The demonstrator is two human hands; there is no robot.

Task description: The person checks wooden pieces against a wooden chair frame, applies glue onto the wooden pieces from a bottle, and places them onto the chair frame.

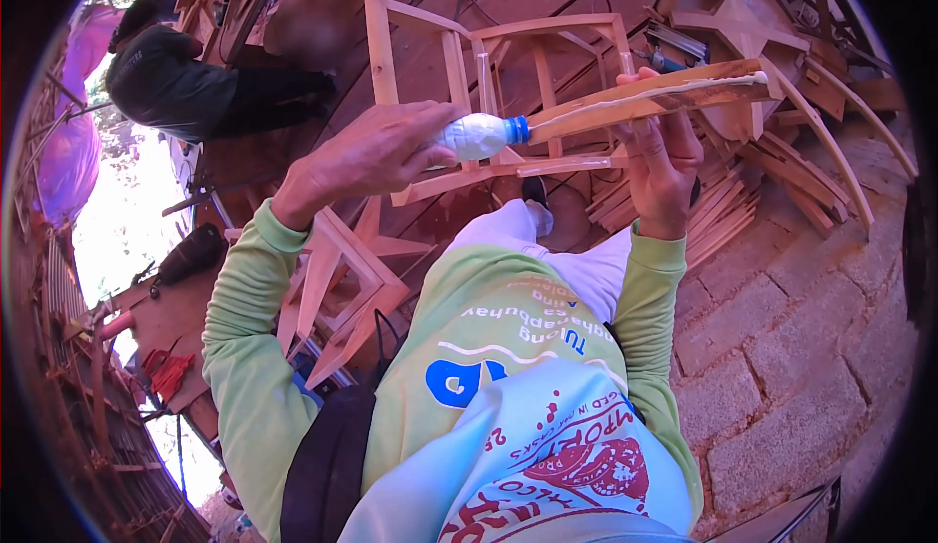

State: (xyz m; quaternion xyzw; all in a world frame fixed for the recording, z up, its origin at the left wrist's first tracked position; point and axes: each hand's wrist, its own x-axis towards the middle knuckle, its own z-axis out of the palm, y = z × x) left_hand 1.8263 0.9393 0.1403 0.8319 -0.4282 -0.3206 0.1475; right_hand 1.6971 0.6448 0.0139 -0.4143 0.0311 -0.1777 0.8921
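Observation:
My left hand [386,147] is closed around a small plastic glue bottle [469,138] with white contents. It lies nearly level, and its blue cap [517,130] points right, at the near end of a curved wooden piece [625,103]. Along that piece's edge runs a white bead of glue [708,86], reaching close to the far end. My right hand [664,162] grips the wood from below, with fingertips showing over its upper side. Behind both hands stands a wooden chair frame [379,54].
Star-shaped wooden frames [337,294] sit at left. Stacked wood strips [723,216] and curved parts [831,128] lie at right, above concrete blocks [752,347]. A power tool [669,62] rests beyond my right hand. Another person [186,84] bends over at upper left.

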